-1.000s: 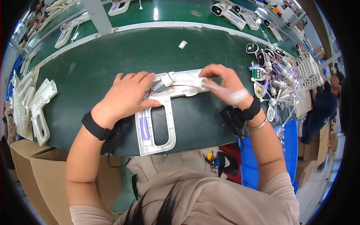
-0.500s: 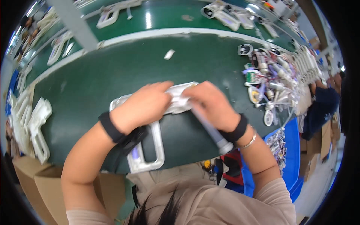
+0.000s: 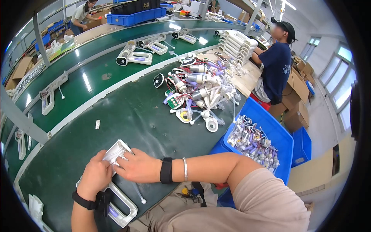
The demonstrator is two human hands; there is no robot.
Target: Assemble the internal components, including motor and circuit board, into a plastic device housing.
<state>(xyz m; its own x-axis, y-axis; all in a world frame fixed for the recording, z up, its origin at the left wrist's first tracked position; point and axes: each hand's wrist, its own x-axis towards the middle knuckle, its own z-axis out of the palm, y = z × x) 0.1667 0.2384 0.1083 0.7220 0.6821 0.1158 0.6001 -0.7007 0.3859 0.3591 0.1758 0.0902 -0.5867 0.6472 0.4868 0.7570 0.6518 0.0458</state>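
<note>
Both hands press white handled housing; blue bin right.

A dark green worktop carries a white handled housing, a heap of small parts and a paper scrap.

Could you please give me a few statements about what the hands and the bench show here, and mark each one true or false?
1. Both hands rest on a white plastic housing. True.
2. The right hand wears a black wristband. True.
3. The blue bin is empty. False: it holds many small parts.
4. The heap of parts lies under the left hand. False: it lies farther up the green bench.
</note>
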